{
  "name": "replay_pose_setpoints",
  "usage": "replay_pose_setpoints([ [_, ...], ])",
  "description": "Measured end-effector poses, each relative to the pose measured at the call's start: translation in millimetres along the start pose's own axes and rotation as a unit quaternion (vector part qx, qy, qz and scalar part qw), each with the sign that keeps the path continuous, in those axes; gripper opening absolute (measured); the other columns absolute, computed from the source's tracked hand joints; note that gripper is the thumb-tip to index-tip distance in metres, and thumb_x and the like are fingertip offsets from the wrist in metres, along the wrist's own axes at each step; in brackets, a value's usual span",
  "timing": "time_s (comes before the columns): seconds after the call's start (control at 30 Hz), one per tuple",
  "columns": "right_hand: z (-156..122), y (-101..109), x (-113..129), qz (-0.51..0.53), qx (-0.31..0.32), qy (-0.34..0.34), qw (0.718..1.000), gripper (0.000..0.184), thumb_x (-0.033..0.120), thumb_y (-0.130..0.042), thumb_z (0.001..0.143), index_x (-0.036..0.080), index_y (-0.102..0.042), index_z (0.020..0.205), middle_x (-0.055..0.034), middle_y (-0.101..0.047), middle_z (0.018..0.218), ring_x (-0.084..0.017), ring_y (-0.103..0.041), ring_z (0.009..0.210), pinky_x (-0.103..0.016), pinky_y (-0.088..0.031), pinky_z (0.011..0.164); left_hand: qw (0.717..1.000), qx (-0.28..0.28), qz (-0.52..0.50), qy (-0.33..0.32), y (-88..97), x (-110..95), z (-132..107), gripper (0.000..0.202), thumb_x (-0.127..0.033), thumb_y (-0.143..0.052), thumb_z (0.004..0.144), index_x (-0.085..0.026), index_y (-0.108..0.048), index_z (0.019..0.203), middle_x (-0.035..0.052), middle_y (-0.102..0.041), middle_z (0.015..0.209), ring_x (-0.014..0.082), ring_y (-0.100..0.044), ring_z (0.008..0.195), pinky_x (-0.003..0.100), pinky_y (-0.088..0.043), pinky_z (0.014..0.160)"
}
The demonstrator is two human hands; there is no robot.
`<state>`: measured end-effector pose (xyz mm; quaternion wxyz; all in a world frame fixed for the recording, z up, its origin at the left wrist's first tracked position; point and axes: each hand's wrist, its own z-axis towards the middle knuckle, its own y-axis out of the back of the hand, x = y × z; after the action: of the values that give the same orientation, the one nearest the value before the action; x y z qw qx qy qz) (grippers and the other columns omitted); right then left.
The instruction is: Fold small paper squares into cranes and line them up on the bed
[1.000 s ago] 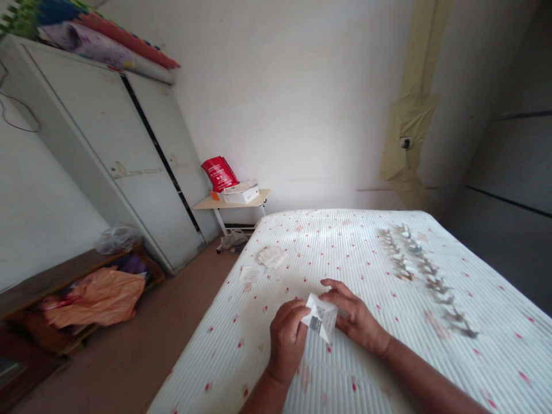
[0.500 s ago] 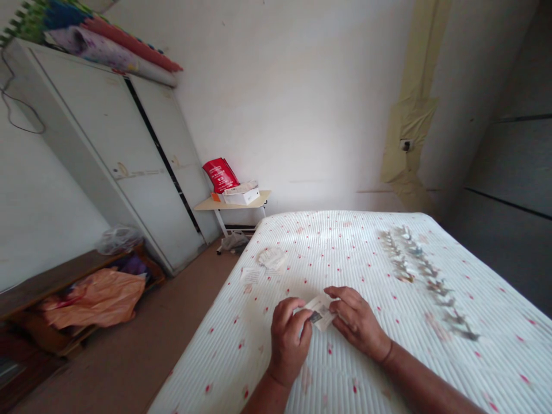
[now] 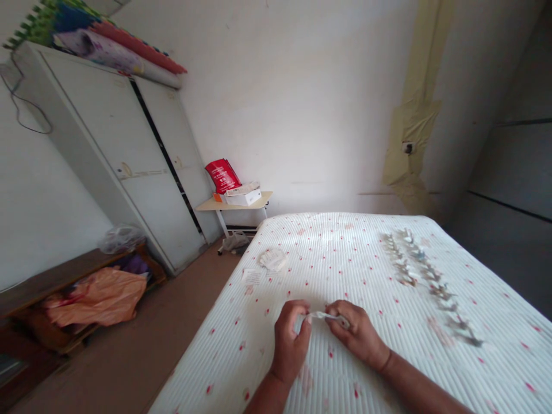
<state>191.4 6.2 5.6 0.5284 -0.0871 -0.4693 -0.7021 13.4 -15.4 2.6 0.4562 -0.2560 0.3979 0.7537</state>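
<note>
A small piece of printed paper (image 3: 319, 315) is stretched between my two hands, narrow and seen nearly edge-on, pinched together along its length. My left hand (image 3: 292, 336) grips one end between thumb and curled fingers. At the other end my right hand (image 3: 357, 330) is closed on the paper, and a pale bit of it shows by the thumb. Both hands are just above the quilted white bedspread (image 3: 328, 379) with red dots. Beyond my left hand lies a round pile of printed paper pieces (image 3: 272, 260), with a few loose pieces (image 3: 251, 276) beside it.
To the right, two rows of small folded-looking paper shapes (image 3: 440, 290) stand on the bed. Behind the bed's left corner, a small table (image 3: 207, 205) holds a red bag (image 3: 223, 176) and a white box (image 3: 244, 198). A grey cabinet (image 3: 107, 138) stands left.
The paper was flat and open with its printed face showing; now it is squeezed into a narrow strip. The fingers of both hands have curled in around its ends.
</note>
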Motion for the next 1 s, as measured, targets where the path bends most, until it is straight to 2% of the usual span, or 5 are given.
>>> replay_pose_setpoints([
  [0.13,-0.3,-4.3,1.7,0.11,0.037,-0.111,0.987,0.007,0.019,-0.051,0.078,0.019,-0.053,0.085,0.0002,-0.058,0.075,-0.013,-0.054,0.069,-0.023,-0.042,0.062,0.986,0.014,-0.099,0.135,-7.2,6.9,0.9,0.013,-0.029,-0.05,0.078,-0.016,-0.051,0.074,-0.0009,-0.054,0.068,0.0126,-0.052,0.067,0.021,-0.042,0.064],
  [0.27,3.9,-4.5,4.0,0.215,0.041,-0.153,0.964,0.013,0.025,-0.054,0.078,0.019,-0.051,0.089,0.0006,-0.056,0.076,-0.013,-0.053,0.071,-0.023,-0.041,0.062,0.963,0.022,-0.181,0.197,-10.9,8.2,5.7,0.016,-0.032,-0.051,0.076,-0.016,-0.05,0.074,-0.0032,-0.05,0.064,0.0093,-0.046,0.058,0.018,-0.036,0.055],
  [0.47,9.6,-9.3,-7.7,0.291,-0.029,-0.198,0.936,0.043,0.034,-0.058,0.075,0.02,-0.041,0.112,0.0063,-0.044,0.061,-0.01,-0.044,0.056,-0.022,-0.035,0.051,0.951,0.035,-0.22,0.212,-17.7,4.8,12.7,0.017,-0.028,-0.055,0.073,-0.015,-0.055,0.084,-0.001,-0.057,0.07,0.0106,-0.05,0.062,0.019,-0.038,0.058],
  [0.73,6.1,-9.9,-19.5,0.24,-0.048,-0.197,0.949,0.029,0.029,-0.057,0.073,0.021,-0.047,0.099,0.0083,-0.034,0.056,-0.009,-0.037,0.051,-0.022,-0.03,0.048,0.928,0.028,-0.269,0.257,-21.7,0.4,15.5,0.036,-0.032,-0.06,0.071,-0.015,-0.052,0.103,-0.0026,-0.055,0.064,0.0103,-0.051,0.058,0.019,-0.038,0.056],
  [1.0,8.4,-5.8,-13.4,0.251,-0.106,-0.212,0.939,0.044,0.036,-0.059,0.073,0.021,-0.04,0.11,0.0068,-0.042,0.061,-0.009,-0.04,0.052,-0.022,-0.032,0.048,0.907,0.038,-0.327,0.261,-21.2,-3.6,13.7,0.056,-0.028,-0.065,0.064,-0.015,-0.047,0.116,-0.0001,-0.06,0.069,0.0114,-0.053,0.061,0.021,-0.038,0.059],
])
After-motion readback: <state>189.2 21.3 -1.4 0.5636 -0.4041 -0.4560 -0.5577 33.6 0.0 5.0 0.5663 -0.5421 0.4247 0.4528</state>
